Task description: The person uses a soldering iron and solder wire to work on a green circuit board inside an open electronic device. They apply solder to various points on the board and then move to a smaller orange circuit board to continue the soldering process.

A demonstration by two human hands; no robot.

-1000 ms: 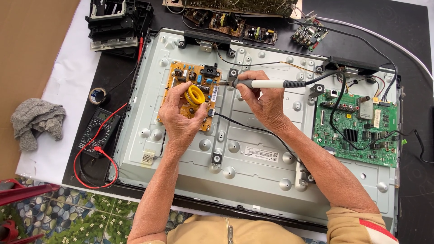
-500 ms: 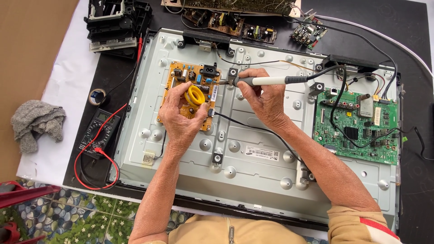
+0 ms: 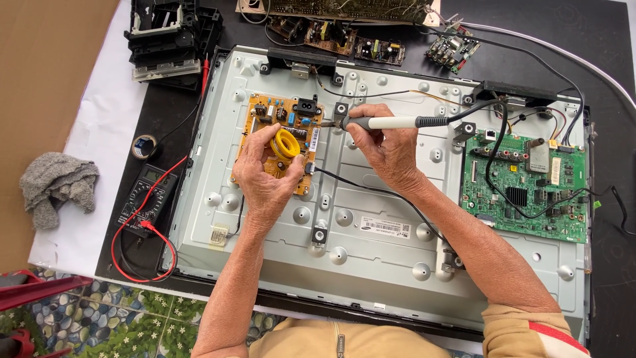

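Right hand (image 3: 387,147) holds soldering iron (image 3: 391,122) at orange board (image 3: 265,113)

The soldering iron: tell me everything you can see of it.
The soldering iron is a slim pen-shaped tool with a pale, plastic-looking handle, a dark grip section and a dark cord running off to the right. It lies nearly level, tip pointing left toward the right edge of the orange circuit board. The right hand holds it near the front, fingers wrapped over the grip. Whether the tip touches anything is too small to tell.
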